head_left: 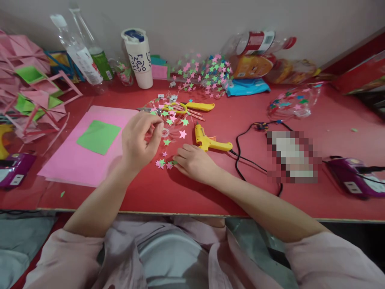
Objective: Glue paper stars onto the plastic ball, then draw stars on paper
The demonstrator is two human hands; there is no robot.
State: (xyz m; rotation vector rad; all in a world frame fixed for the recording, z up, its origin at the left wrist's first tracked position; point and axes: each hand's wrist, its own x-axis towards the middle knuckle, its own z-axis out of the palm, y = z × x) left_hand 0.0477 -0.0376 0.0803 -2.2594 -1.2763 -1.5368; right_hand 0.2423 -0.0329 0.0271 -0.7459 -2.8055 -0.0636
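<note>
My left hand (138, 140) is closed in a pinch on a clear plastic piece (166, 120) dotted with pink and green paper stars. My right hand (192, 161) rests on the red table (210, 192), its fingers curled and its fingertips pressed on a small cluster of loose paper stars (164, 163). A yellow glue gun (209, 141) lies just beyond my right hand, with its black cord (240, 160) trailing to the right. More stars lie scattered between my two hands.
Pink paper sheets (87, 160) with a green square (98, 137) lie left. Folded pink and green paper shapes (30, 96) pile at far left. Bottles (81, 56), a white tumbler (140, 58), yellow scissors (180, 107), star-covered plastic pieces (207, 74) and purple devices (351, 180) line the table.
</note>
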